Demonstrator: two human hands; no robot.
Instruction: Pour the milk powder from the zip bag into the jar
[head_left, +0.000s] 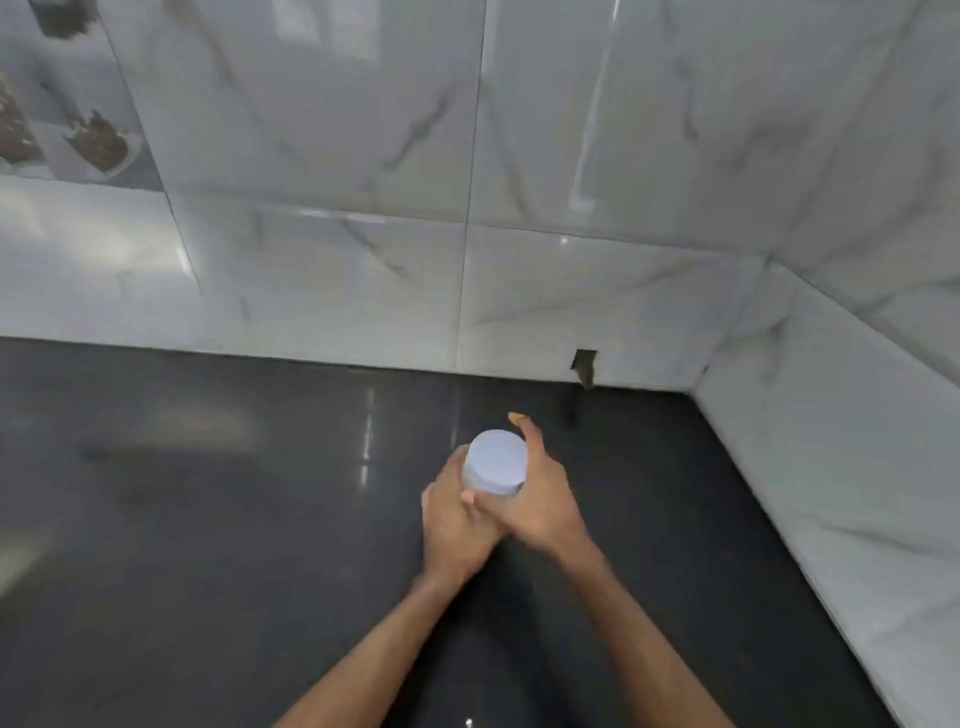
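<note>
- Dark glossy counter, marble-look tiles behind, nothing else on it.
- Both sets of fingers curl around the jar: left hand wraps the body, right hand grips up by the white lid, thumb poking out past it.
- My guess: one hand steadies, the other twists the lid off before pouring.
- No zip bag in sight. Jar's sides are mostly covered, and it's all a bit blurry.
</note>
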